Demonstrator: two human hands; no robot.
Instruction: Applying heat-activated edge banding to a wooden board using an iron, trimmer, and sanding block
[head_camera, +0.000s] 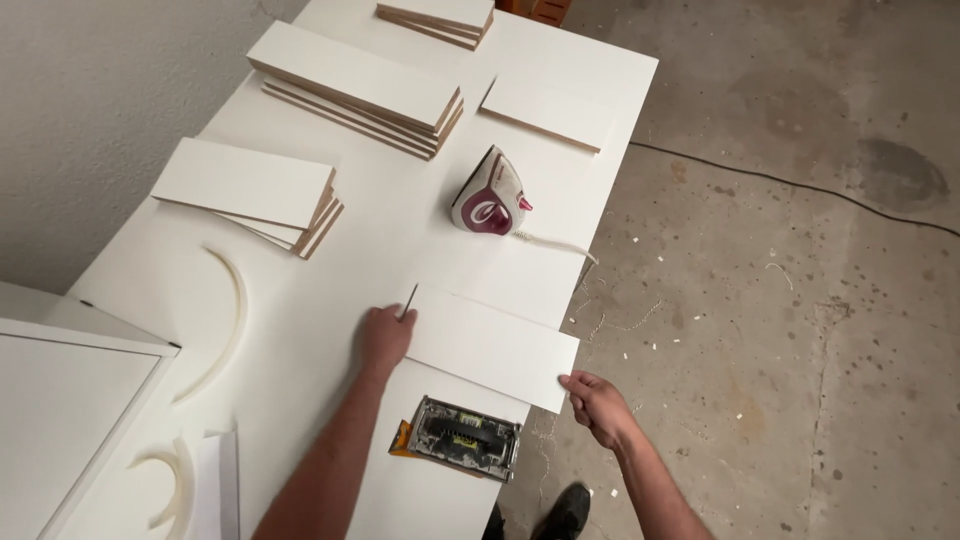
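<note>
White panel (495, 348) held at both ends: left hand (384, 338) and right hand (594, 402) fingers grasping its edges.

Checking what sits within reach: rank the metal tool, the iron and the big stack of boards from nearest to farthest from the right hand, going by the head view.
From the right hand, at the table's near right edge:
1. Metal tool, just to its left at the near edge.
2. Iron, standing mid-table, farther up.
3. Big stack of boards, far left, toward the wall.
</note>
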